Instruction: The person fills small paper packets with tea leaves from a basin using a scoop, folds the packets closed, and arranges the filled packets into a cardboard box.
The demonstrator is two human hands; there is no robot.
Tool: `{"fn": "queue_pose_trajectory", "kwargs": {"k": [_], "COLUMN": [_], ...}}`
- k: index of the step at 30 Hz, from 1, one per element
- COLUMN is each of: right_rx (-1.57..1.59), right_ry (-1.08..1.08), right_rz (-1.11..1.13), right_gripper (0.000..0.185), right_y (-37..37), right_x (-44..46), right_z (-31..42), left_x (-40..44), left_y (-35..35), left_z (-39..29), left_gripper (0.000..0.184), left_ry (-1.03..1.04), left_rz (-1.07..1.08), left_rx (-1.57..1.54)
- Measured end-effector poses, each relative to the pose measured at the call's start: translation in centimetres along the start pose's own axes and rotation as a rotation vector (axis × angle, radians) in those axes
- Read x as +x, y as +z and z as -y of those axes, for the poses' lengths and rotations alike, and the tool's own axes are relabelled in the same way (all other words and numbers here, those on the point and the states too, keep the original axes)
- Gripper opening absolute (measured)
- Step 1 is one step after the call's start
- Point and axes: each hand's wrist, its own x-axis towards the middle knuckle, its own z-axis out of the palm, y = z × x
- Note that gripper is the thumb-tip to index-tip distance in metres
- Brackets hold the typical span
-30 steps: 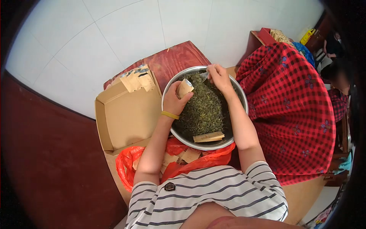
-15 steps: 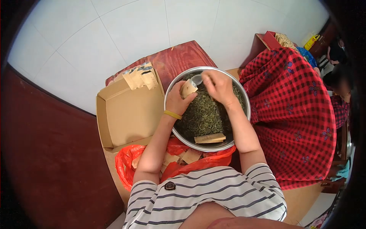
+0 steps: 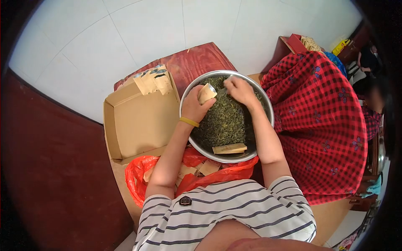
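Observation:
My left hand (image 3: pixel 195 105) is closed around a small tan paper packet (image 3: pixel 206 93), holding it upright with its mouth up, over a wide metal basin (image 3: pixel 270 119). Dried green leaves (image 3: pixel 226 121), like loose tea, fill much of the basin. Just to the right of the packet, my right hand (image 3: pixel 239 89) is closed low over the leaves, gripping a spoon whose bowl is hidden from view. A small stack of flat tan packets (image 3: pixel 229 149) rests inside the basin's near edge.
Left of the basin stands an open cardboard box (image 3: pixel 142 121) with several packets (image 3: pixel 155 81) on its far corner. A red plastic bag (image 3: pixel 136 178) with packets lies in front. A red checked cloth (image 3: pixel 318 125) drapes on the right; a person (image 3: pixel 370 94) is beyond it.
My right hand has moved the spoon away from the packet's mouth and down to the leaves. The packet stays in my left hand, almost in place.

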Motion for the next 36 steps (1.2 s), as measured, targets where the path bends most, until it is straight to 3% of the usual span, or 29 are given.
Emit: {"fn": "queue_pose_trajectory", "kwargs": {"k": [5,10,11,13,15,19,22,25,27,29,30,36], "right_rx": [0.357,0.504,0.504,0.197,0.172,0.065,0.087,0.006,-0.025,-0.191,-0.208,0.143], "right_ry": [0.086,-0.117,-0.116,-0.427,-0.445,-0.611,-0.5,-0.331,-0.238,-0.241,-0.092,0.042], "right_rz": [-0.144,-0.25,-0.247,-0.277,-0.209,-0.327,-0.471,-0.444,-0.387,-0.166,-0.023,0.067], "right_gripper": [0.034,0.028,0.028,0.023,0.018,0.016,0.02,0.023,0.024,0.023,0.027,0.032], "right_y": [-1.0,-0.1,0.2,0.3,-0.4,-1.0,-1.7,-2.1,-1.9,-0.8,-0.4,0.7], "right_x": [0.8,-0.4,-0.7,-1.6,-2.2,-1.9,-1.6,-1.3,-1.1,-0.5,-0.8,0.4], "right_z": [-0.9,1.6,1.9,3.6,5.0,4.6,3.6,2.9,2.4,0.9,1.6,-0.1], "left_x": [0.0,0.0,0.0,0.0,0.0,0.0,0.0,0.0,0.0,0.0,0.0,0.0], "left_y": [0.1,0.1,0.1,0.0,0.1,0.1,0.1,0.0,0.1,0.3,0.3,0.1], "left_z": [0.3,0.3,0.3,0.1,0.3,0.3,0.3,0.1,0.4,0.7,0.8,0.5], "left_gripper": [0.054,0.056,0.056,0.058,0.059,0.06,0.06,0.06,0.059,0.059,0.059,0.059], "left_ry": [0.027,0.022,0.019,0.046,0.034,0.025,0.013,0.02,0.051,0.077,0.082,0.042], "left_rz": [-0.02,-0.008,-0.008,-0.01,-0.013,-0.018,-0.021,-0.003,-0.024,-0.044,-0.051,-0.01], "left_rx": [0.07,0.03,0.03,0.043,0.041,0.025,0.054,0.045,0.075,0.105,0.107,0.066]}}
